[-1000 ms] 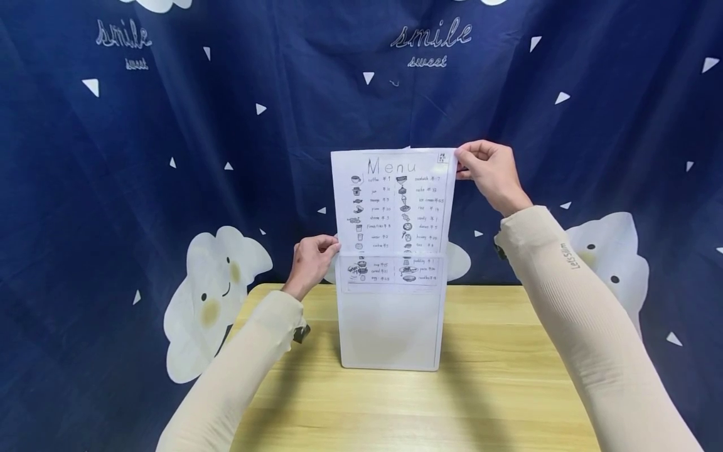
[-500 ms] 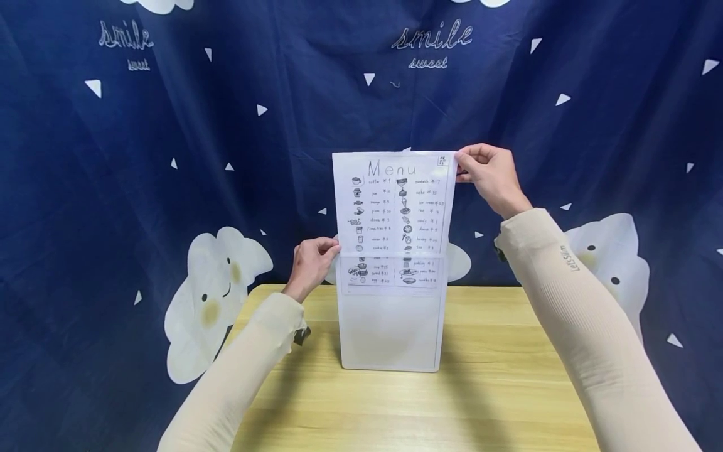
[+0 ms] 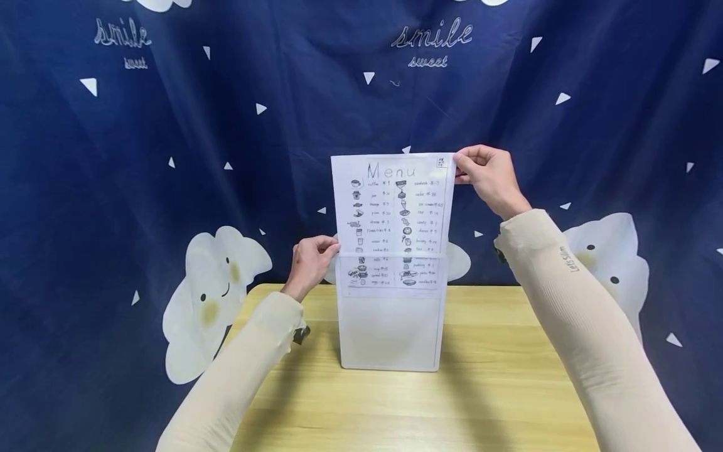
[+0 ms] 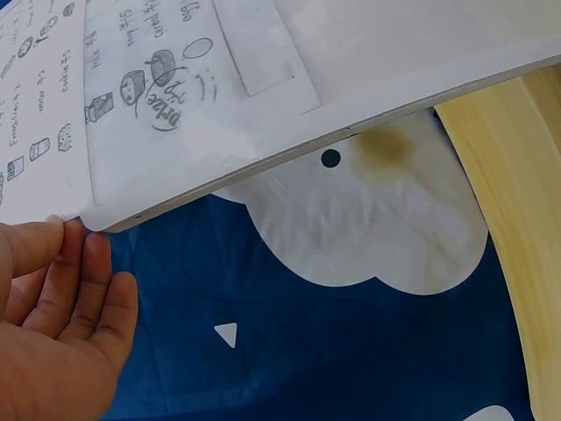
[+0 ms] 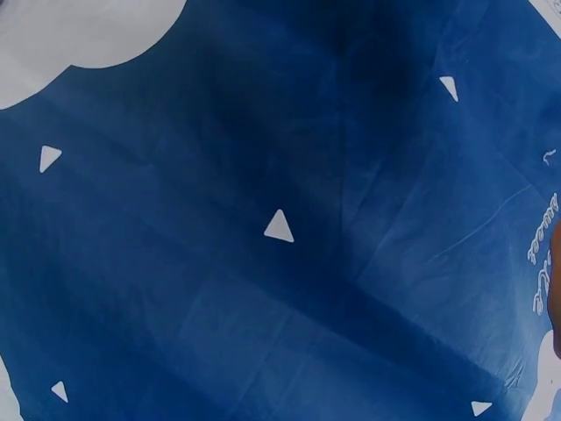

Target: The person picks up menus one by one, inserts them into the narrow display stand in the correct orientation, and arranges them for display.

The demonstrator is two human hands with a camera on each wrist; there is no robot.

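I've R hand [image 3: 490,177] pinching top R corner of menu [image 3: 395,213], L hand [image 3: 309,261] pinching its L edge, nearer clear holder [image 3: 391,336]; menu's long axis ~vert., lower end inside.

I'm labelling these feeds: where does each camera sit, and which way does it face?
Head: worn on the head, facing forward and down at the menu, holder, table and curtain; left hand, right hand and sleeves show.
Left wrist: on that wrist, facing menu and holder; the left hand's fingers show.
Right wrist: on that wrist, facing mostly curtain; a sliver of skin shows.
Head and left wrist share the menu.
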